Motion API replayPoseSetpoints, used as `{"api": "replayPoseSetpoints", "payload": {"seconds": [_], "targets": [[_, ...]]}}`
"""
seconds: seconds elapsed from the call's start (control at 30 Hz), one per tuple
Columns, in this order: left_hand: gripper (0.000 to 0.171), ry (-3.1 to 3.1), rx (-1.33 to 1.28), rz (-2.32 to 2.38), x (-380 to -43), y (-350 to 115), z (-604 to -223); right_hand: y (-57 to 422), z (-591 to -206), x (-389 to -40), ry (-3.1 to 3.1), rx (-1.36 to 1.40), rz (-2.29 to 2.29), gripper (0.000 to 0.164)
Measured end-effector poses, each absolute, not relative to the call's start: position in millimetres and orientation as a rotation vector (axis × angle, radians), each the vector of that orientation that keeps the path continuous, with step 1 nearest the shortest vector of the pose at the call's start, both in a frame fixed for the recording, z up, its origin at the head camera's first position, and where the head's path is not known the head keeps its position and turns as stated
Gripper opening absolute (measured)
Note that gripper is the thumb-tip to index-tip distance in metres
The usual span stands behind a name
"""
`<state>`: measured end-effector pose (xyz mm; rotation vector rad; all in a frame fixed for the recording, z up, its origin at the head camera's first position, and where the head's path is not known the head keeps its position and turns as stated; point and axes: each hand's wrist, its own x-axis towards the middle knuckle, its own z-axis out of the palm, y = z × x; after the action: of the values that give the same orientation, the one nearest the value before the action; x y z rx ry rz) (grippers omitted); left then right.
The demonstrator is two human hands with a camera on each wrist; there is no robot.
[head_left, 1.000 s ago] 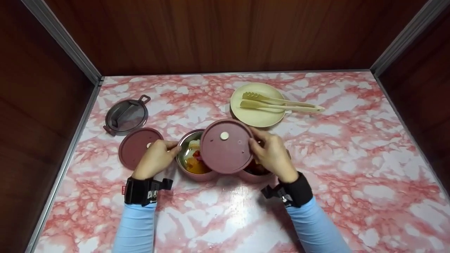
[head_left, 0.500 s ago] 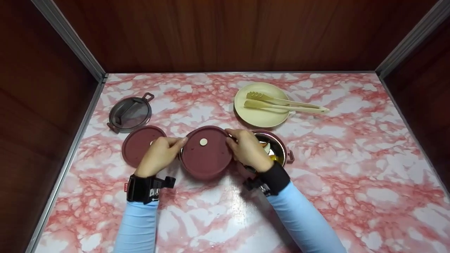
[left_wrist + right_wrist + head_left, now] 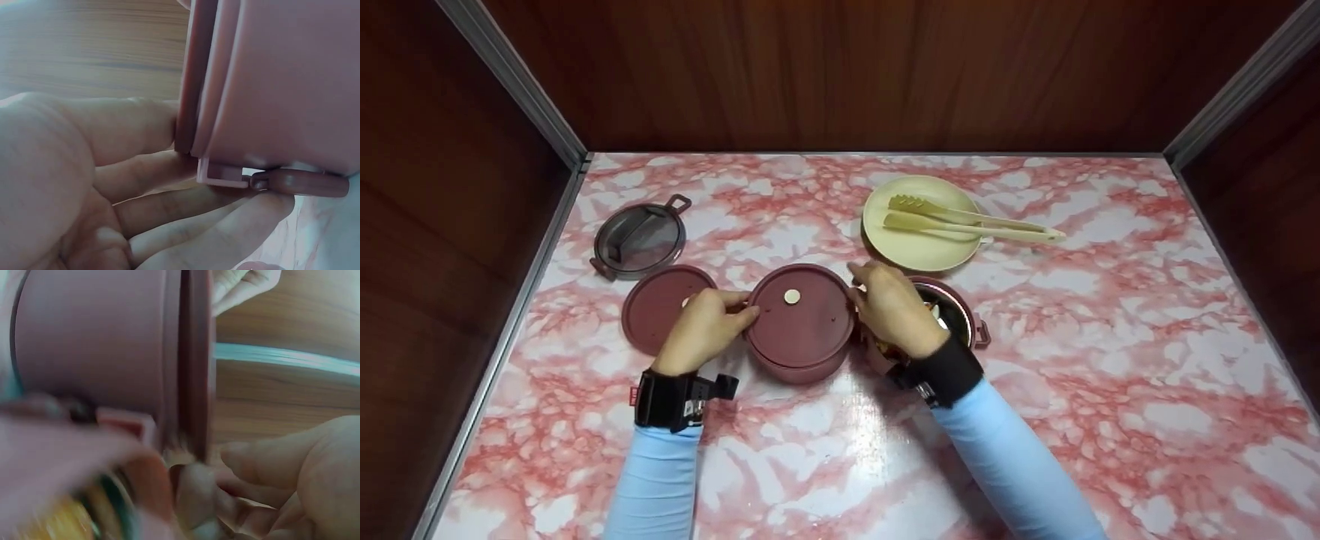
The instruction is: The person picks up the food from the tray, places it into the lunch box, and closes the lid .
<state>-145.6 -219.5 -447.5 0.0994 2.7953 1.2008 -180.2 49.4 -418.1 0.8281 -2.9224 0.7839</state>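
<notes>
A round pink pot stands in the middle of the table in the head view, a dusty-red lid with a white button lying over its top. My left hand holds the pot's left edge. In the left wrist view its thumb touches the lid's rim, and its fingers lie along the side and a latch. Over at the right edge, my right hand has bent fingers by the rim and latch; its thumb appears apart from the lid in the blurred right wrist view. It partly hides a second, uncovered pot holding colourful food.
Left of the pots lies another dusty-red lid, partly under my left hand. Behind it is a dark, round, see-through-topped piece with loop handles. A cream plate at the back carries a pair of tongs. Wooden panels enclose the table.
The right hand has carried the lid leftward and down onto the left pot. The right pot's food has come into view, and the right thumb has parted from the lid.
</notes>
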Motion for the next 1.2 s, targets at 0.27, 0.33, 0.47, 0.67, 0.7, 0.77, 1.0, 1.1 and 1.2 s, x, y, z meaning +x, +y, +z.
{"api": "replayPoseSetpoints", "payload": {"seconds": [0.27,0.33,0.47,0.67,0.7,0.77,1.0,1.1,1.2], "targets": [[0.042,2.813,0.110,1.214,-145,-217,-446,61,-420,-150,-2.897,0.923,0.731,0.065],[0.045,2.813,0.101,1.217,-144,-217,-446,59,-420,-151,-2.890,0.964,0.670,0.069],[0.044,2.794,0.078,1.195,-142,-217,-446,55,-418,-158,-2.933,1.036,0.530,0.081],[0.045,2.782,0.096,1.201,-142,-216,-444,50,-409,-174,-3.043,1.133,0.363,0.086],[0.045,2.782,0.102,1.205,-142,-216,-444,49,-407,-176,-3.060,1.148,0.341,0.085],[0.045,2.785,0.114,1.212,-143,-216,-443,47,-403,-181,-3.093,1.173,0.316,0.078],[0.048,2.820,0.138,1.190,-144,-215,-444,40,-397,-195,-3.181,1.246,0.268,0.057],[0.048,2.822,0.155,1.140,-143,-216,-444,39,-400,-198,-3.186,1.275,0.253,0.057],[0.049,2.797,0.179,1.094,-143,-219,-444,41,-403,-200,-3.171,1.300,0.265,0.061]]}}
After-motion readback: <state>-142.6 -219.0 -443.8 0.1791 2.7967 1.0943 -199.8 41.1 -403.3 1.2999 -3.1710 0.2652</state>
